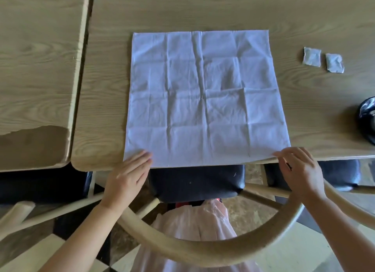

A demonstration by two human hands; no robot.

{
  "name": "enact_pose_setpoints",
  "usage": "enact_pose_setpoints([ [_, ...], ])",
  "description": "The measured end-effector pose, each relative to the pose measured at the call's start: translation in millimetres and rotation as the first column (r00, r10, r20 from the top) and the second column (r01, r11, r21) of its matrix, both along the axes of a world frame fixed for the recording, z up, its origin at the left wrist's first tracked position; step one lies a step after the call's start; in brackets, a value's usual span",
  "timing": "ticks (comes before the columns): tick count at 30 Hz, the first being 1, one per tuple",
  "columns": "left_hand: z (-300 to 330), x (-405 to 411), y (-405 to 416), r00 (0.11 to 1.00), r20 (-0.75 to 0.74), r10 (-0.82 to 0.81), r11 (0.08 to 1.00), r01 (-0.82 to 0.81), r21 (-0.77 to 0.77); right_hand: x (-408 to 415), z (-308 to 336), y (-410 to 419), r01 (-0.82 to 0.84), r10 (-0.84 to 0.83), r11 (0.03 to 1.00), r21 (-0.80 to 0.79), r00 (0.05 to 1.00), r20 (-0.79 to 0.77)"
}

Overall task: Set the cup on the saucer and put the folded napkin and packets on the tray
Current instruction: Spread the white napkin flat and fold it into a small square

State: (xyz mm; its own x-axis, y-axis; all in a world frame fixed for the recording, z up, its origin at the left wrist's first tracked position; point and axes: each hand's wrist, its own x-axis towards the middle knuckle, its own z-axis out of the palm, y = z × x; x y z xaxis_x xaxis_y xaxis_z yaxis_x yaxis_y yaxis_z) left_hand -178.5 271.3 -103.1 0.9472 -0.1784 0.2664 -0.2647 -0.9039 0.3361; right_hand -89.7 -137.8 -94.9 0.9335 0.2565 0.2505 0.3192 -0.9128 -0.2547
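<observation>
A white napkin [205, 97] lies fully unfolded and flat on the wooden table [105, 101], creased into squares, its near edge at the table's front edge. My left hand [126, 178] rests with fingers spread on the napkin's near left corner. My right hand [300, 170] pinches the near right corner, which is lifted slightly off the table. Two small white packets [311, 56] [334, 63] lie side by side at the far right. A glossy black object [368, 117], cut off by the right edge, may be the cup or saucer; I cannot tell. No tray is in view.
A second wooden table [38, 69] stands on the left, separated by a narrow gap. A curved wooden chair back [203, 249] with a dark seat [194, 182] is between me and the table. More dark seats sit to either side.
</observation>
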Motion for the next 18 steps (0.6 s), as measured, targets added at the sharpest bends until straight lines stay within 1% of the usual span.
enact_pose_setpoints([
  [4, 12, 5, -8, 0.998, -0.047, 0.043, 0.994, -0.048, -0.095, -5, 12, 13, 0.094, -0.094, 0.996, -0.003, 0.995, 0.016],
  [7, 17, 34, -44, 0.991, -0.049, 0.124, 0.986, -0.129, -0.107, 0, 20, 61, 0.007, -0.007, 1.0, -0.004, 1.0, -0.007],
  [9, 18, 62, -80, 0.978, -0.126, 0.167, 0.982, -0.176, -0.062, 11, 16, 106, -0.055, 0.05, 0.998, -0.035, 0.991, -0.126],
  [12, 5, 92, -118, 0.952, -0.282, 0.117, 0.992, -0.101, 0.071, 29, -1, 156, -0.077, 0.045, 0.992, -0.101, 0.957, -0.287],
  [13, -2, 97, -122, 0.939, -0.324, 0.113, 0.989, -0.074, 0.129, 34, -8, 162, -0.066, 0.029, 0.992, -0.108, 0.948, -0.316],
  [15, -12, 102, -117, 0.927, -0.348, 0.141, 0.975, -0.07, 0.21, 42, -17, 161, -0.051, 0.012, 0.993, -0.104, 0.937, -0.348],
  [18, -17, 102, -93, 0.921, -0.334, 0.199, 0.963, -0.119, 0.243, 48, -20, 135, -0.045, -0.004, 0.99, -0.134, 0.939, -0.345],
])
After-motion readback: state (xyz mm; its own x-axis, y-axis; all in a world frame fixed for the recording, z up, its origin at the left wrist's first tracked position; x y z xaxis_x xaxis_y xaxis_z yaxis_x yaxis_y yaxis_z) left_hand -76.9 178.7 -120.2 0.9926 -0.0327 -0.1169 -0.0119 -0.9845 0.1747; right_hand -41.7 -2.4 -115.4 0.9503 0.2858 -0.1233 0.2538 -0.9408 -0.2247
